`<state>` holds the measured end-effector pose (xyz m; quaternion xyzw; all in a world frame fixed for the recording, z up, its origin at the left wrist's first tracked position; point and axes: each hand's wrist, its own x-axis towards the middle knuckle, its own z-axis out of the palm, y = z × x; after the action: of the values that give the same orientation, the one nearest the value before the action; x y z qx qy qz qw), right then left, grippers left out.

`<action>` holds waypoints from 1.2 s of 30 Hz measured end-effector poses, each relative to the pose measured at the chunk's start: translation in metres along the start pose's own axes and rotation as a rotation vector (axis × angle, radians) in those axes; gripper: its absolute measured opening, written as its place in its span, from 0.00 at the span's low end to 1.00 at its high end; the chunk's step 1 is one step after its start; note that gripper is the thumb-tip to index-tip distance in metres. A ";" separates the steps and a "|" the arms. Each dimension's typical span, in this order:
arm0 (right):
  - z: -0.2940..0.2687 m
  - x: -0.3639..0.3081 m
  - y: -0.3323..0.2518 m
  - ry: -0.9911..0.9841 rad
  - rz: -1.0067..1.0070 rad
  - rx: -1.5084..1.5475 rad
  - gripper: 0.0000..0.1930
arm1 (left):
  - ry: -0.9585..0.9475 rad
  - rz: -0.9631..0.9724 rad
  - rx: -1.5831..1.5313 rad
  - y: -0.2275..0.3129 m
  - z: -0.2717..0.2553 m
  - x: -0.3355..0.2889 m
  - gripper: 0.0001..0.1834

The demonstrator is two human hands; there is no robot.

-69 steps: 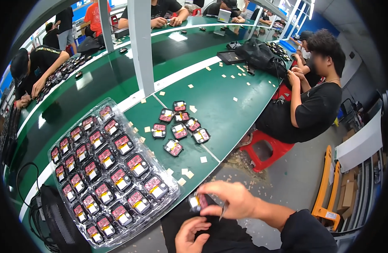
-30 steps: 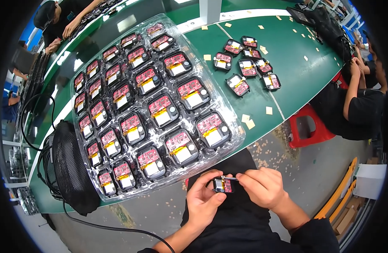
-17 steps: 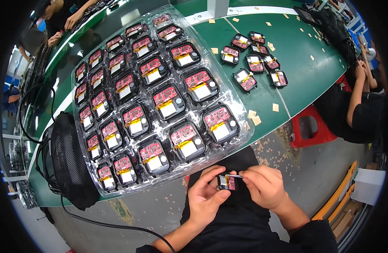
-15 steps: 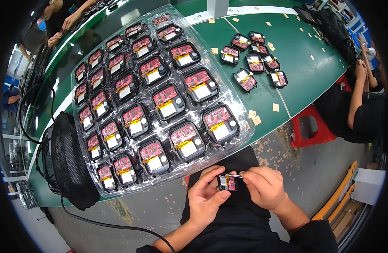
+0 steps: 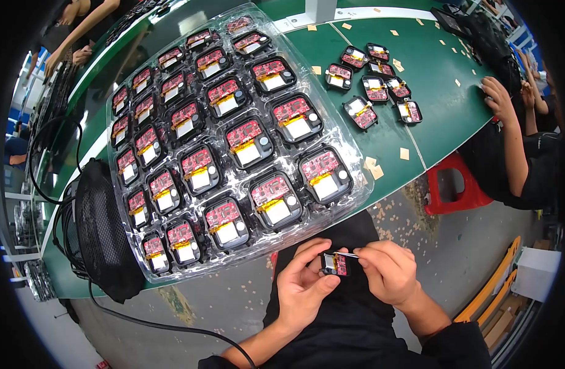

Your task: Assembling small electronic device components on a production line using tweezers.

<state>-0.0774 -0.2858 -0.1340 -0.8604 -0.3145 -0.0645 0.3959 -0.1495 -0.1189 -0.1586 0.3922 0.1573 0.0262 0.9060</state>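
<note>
My left hand [image 5: 302, 294] grips a small black device housing [image 5: 341, 264] over my lap, fingers behind it and thumb along its near edge. Inside the housing show a red circuit board, a white block and yellow tape. Pinched in my right hand [image 5: 390, 273] is a thin metallic tool [image 5: 346, 254], whose tip lies at the housing's upper edge. Its exact kind cannot be made out. Beyond my hands, a clear plastic tray [image 5: 358, 184] carries several rows of similar open black housings with red boards.
On the green table [image 5: 439, 117], several more housings [image 5: 376, 90] lie grouped right of the tray, among scattered beige paper squares [image 5: 404, 154]. A black mesh bag [image 5: 104, 227] and cable sit left. A red stool [image 5: 457, 187] and another person's hand [image 5: 498, 98] are at right.
The other person's hand at right has come up to the table edge. My hands keep their holds; the housing and tool have shifted slightly right in view.
</note>
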 end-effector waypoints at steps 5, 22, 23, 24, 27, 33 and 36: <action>-0.002 0.000 0.000 -0.018 0.012 0.005 0.10 | -0.001 -0.011 -0.006 -0.002 0.001 0.001 0.34; -0.001 -0.005 0.003 -0.022 -0.025 -0.060 0.12 | 0.014 -0.025 0.040 0.000 0.007 -0.001 0.34; -0.001 -0.004 0.003 -0.022 -0.053 -0.084 0.13 | 0.013 -0.023 0.043 0.000 0.005 -0.001 0.34; -0.001 -0.002 0.003 -0.018 -0.058 -0.079 0.13 | -0.042 0.000 0.042 0.001 0.000 -0.001 0.32; -0.011 0.009 0.004 -0.055 -0.058 0.010 0.10 | -0.151 0.082 0.059 0.004 -0.001 -0.007 0.31; -0.038 0.025 0.032 0.282 -0.030 0.073 0.10 | -0.353 0.264 0.356 0.048 0.014 -0.019 0.30; -0.048 0.061 0.034 0.364 0.092 -0.028 0.12 | -0.399 0.508 0.627 0.092 0.029 -0.013 0.30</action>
<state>-0.0022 -0.3071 -0.1012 -0.8534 -0.1970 -0.2054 0.4368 -0.1459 -0.0785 -0.0704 0.6713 -0.1212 0.1228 0.7208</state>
